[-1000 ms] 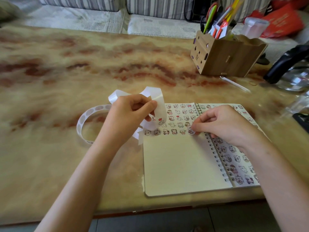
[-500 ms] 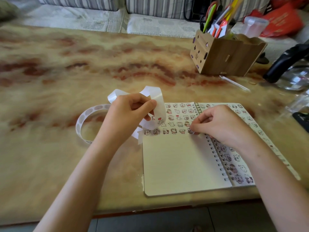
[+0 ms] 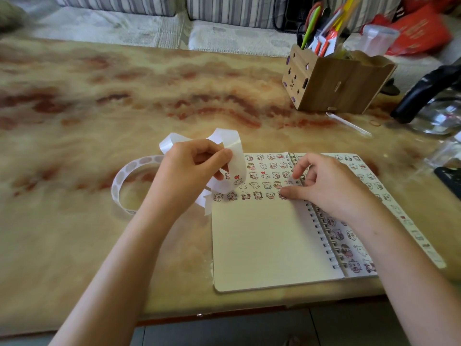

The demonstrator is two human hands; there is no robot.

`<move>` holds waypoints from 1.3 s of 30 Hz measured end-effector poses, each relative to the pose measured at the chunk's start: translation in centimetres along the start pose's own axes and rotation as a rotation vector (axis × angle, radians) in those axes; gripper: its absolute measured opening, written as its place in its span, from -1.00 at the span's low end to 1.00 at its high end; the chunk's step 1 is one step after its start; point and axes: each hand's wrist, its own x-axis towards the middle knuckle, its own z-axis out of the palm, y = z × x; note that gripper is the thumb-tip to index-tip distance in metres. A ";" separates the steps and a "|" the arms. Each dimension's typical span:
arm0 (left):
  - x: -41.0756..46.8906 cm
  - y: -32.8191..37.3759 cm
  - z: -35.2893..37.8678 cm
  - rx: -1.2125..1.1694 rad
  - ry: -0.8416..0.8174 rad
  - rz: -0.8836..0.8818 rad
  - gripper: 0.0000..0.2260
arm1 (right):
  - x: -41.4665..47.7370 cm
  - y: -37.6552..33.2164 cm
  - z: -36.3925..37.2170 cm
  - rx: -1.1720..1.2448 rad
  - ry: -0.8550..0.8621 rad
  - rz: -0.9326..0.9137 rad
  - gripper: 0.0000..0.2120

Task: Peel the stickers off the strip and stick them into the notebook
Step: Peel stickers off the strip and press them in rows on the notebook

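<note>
The table [image 3: 99, 101] is a broad, glossy slab, marbled in cream with rust-red veins. On its near right part lies the notebook [image 3: 264, 245], open and flat. It has a wire spiral binding and rounded corners, and its left page is smooth, matte cream paper. Far right stands a box [image 3: 331, 88] of pale wood-grain board with small cut-out holes, and pens stick up out of it.

The strip [image 3: 234, 151] is a long ribbon of shiny white backing. It curls in loops above the notebook's top left corner, and a tail of round, dull blanks arcs out over the table to the left. The left hand [image 3: 189, 176] grasps the strip, thumb on the front and curled fingers behind.

The right hand [image 3: 331, 186] lies over the spiral, loose and grasping nothing. Its thumb tip presses the page at the end of the lowest row.

Tiny cartoon stickers [image 3: 257, 195] fill the top of the left page in neat rows. More cover the right page, and one with red hearts sits on the strip.
</note>
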 end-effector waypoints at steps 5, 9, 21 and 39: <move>0.0 -0.1 -0.1 -0.004 -0.005 -0.004 -0.83 | 0.2 0.3 -0.2 0.102 -0.091 -0.002 -0.87; 0.1 -0.2 -0.1 -0.011 -0.004 -0.009 -0.83 | 0.2 0.4 -0.2 0.135 -0.078 0.011 -0.74; 0.1 0.0 0.0 -0.034 0.005 -0.004 -0.84 | -0.8 -0.8 -0.3 -0.023 -0.217 -0.060 -0.40; 0.2 0.1 0.1 -0.146 0.009 0.019 -0.84 | -1.1 -3.2 1.9 0.581 0.074 -0.430 -0.86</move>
